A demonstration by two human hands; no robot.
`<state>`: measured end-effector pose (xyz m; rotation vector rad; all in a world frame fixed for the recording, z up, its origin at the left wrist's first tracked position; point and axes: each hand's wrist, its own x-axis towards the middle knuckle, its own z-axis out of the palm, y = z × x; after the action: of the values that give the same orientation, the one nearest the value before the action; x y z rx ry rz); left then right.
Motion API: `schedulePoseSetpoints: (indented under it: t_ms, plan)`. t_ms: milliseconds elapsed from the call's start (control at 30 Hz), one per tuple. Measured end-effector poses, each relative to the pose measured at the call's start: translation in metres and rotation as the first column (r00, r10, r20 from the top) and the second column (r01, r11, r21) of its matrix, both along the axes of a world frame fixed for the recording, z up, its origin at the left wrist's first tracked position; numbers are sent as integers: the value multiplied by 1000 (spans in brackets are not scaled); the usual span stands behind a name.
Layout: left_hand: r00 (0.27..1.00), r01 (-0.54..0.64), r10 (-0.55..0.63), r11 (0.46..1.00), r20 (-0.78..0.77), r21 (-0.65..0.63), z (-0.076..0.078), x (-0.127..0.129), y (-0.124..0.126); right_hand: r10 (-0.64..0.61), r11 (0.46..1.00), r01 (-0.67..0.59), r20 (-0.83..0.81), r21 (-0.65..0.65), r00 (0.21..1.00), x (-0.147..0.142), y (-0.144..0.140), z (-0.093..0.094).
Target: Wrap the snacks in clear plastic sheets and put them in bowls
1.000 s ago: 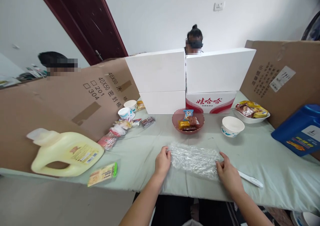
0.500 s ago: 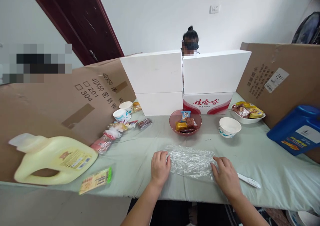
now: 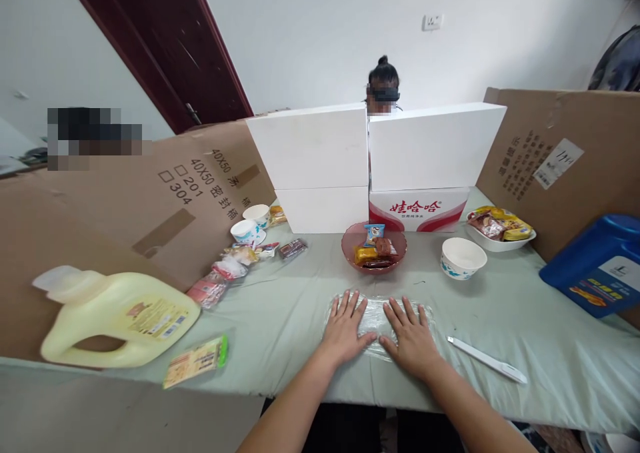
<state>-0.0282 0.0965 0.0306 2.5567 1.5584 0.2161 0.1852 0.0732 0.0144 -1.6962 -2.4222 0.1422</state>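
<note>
Moved from film edges to centre: left hand (image 3: 345, 329) and right hand (image 3: 411, 336), fingers spread, pressing film (image 3: 375, 316) flat on table (image 3: 280, 313), 6 o'clock of bowl (image 3: 375, 247).

a sheet of clear, crinkled plastic wrap (image 3: 373, 314) lies flat near the front edge of the counter (image 3: 280, 306), just before a red bowl. both palms press on it, left hand (image 3: 345, 329) and right hand (image 3: 410, 336) side by side, fingers spread.
</note>
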Motion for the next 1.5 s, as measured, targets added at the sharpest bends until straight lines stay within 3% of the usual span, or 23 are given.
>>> schedulePoseSetpoints:
  t_ms: [200,300,367,500,667,800,933,1100,1200,1300,1400,1500]
  plan:
    - [975,-209,210,978,-73,15,-9,-27,4,-134,990,136,38,-50,990,13,-1,-2]
    - [972,-234,236,969,-16,74,-8,-47,-3,-147,989,147,5,0,989,31,-11,-3]
    - [987,-154,146,980,66,129,-2,-58,-15,-47,996,50,-47,72,998,46,-25,-4]
    - [975,130,-159,975,155,179,10,-69,-44,152,973,-127,-116,194,982,78,-55,-6]
    - [957,189,-236,949,168,253,10,-71,-46,215,948,-173,-135,266,967,93,-65,-7]
    - [940,204,-266,941,215,271,12,-72,-37,236,941,-176,-187,289,954,88,-62,4]
    - [923,147,-177,983,342,112,25,-72,-42,192,975,-143,-322,168,927,84,-69,20]
    - [944,-69,85,996,319,-60,34,-63,-35,-114,993,95,-468,-64,876,76,-60,22]
    - [955,-223,232,972,186,-67,33,-53,-18,-274,962,246,-387,-120,881,66,-40,17]
    - [949,-308,310,950,46,-57,27,-43,0,-383,923,368,-175,-111,907,54,-21,15]
    - [943,-333,333,942,-5,-43,19,-37,10,-403,914,400,-26,-73,915,45,-10,16]
    - [938,-346,345,938,-25,-15,14,-37,12,-419,906,419,-1,-61,908,44,-7,15]
